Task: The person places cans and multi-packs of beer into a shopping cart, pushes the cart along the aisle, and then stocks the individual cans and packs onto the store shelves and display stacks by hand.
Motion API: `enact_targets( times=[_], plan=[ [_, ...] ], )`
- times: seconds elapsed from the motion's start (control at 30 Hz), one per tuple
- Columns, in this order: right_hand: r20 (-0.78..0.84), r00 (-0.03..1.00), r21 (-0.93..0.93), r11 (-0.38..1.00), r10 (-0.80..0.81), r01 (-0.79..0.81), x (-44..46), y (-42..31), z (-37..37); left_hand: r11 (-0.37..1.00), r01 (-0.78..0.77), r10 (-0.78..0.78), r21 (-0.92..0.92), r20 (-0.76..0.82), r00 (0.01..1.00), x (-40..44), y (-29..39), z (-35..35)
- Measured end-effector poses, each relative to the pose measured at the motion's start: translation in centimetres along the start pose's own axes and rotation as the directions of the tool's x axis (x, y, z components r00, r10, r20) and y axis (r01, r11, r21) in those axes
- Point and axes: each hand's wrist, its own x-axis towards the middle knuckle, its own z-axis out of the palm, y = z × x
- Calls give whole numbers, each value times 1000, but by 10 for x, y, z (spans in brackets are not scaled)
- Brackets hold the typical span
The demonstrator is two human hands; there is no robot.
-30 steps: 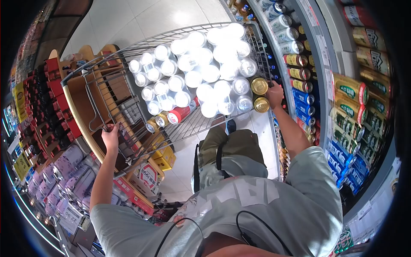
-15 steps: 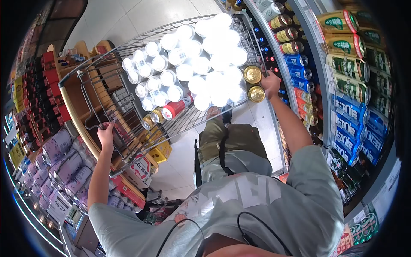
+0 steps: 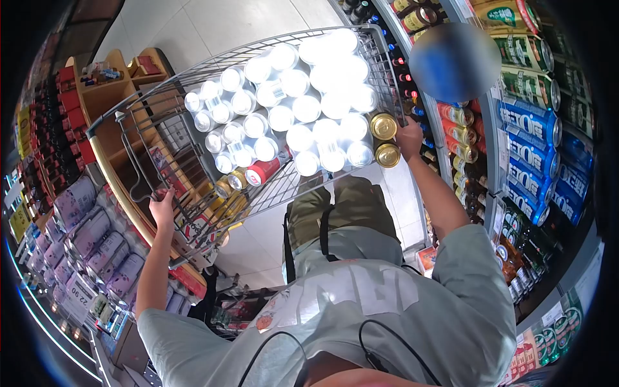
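Observation:
A wire shopping cart [image 3: 387, 64] stands crosswise in front of me, loaded with multipacks of silver-white cans [image 3: 277, 97] whose ends glare brightly. My left hand [image 3: 162, 208] is closed around a dark bent metal bar at the cart's left part. At the opposite end, my right hand [image 3: 410, 138] grips the cart's edge, its fingers partly hidden by the frame. Right beside it sit two gold cans [image 3: 385, 127] inside the basket. A red can [image 3: 256, 175] lies along the near side, with smaller gold-topped cans next to it.
Shelves on the right hold blue can packs [image 3: 529, 161], green cans [image 3: 525, 51] and orange cans [image 3: 459, 122]. On the left are a wooden display stand [image 3: 103, 103] and stacked lilac packs [image 3: 80, 206] above a price sign. A grey tiled floor [image 3: 193, 32] shows beyond the cart.
The shelf goods on both sides have shifted upward in view relative to me and the cart. Both hands keep their hold, and the load looks unchanged.

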Motion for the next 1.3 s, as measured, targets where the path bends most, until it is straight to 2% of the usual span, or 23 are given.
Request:
enact_targets(
  times=[0.17, 0.2, 0.3, 0.33, 0.43, 0.53, 0.63, 0.73, 0.83, 0.87, 0.97, 1.1, 1.2, 1.3],
  plan=[
    [-12, 999, 36, 999, 40, -40, -30, 23, -8, 1000, -14, 15, -11, 4, 1000, -21, -7, 7],
    [-45, 999, 30, 999, 27, -25, -35, 30, -6, 1000, -8, 8, -22, 12, 1000, -27, -5, 9],
    [-11, 1000, 46, 999, 13, -12, -58, 57, -8, 999, -41, 41, 7, 12, 999, -39, -7, 12],
    [-71, 997, 59, 998, -25, 29, -65, 64, -6, 997, -74, 73, 24, 25, 997, -41, -8, 12],
    [-75, 997, 84, 996, -15, 22, -89, 82, -13, 996, -55, 54, 64, 15, 998, -55, -9, 16],
    [-80, 994, -38, 997, -72, 69, -114, 112, -10, 995, -79, 76, 57, 56, 996, -59, -18, 17],
    [-86, 995, -43, 998, -44, 41, -144, 133, -12, 987, -125, 118, 103, 73, 990, -67, -23, 19],
    [-104, 988, 82, 991, 112, -104, -175, 145, -20, 968, -191, 172, 165, 126, 977, -81, -23, 23],
    [-161, 981, -2, 994, 104, -106, -199, 164, -15, 961, -229, 205, 153, 160, 966, -79, -32, 26],
    [-128, 978, -42, 984, 167, -174, -211, 164, -17, 960, -225, 198, 168, 162, 967, -77, -33, 24],
    [-106, 962, -22, 967, 251, -255, -238, 173, -11, 946, -256, 215, 200, 208, 954, -79, -28, 21],
    [-105, 945, -4, 950, 311, -313, -275, 195, -1, 958, -253, 211, 138, 262, 942, -84, -28, 24],
    [-108, 908, 7, 913, 406, -407, -309, 202, -6, 924, -344, 293, 167, 267, 918, -80, -39, 28],
    [-105, 880, 30, 886, 464, -463, -337, 221, -8, 927, -343, 297, 148, 267, 917, -99, -42, 41]
  ],
)
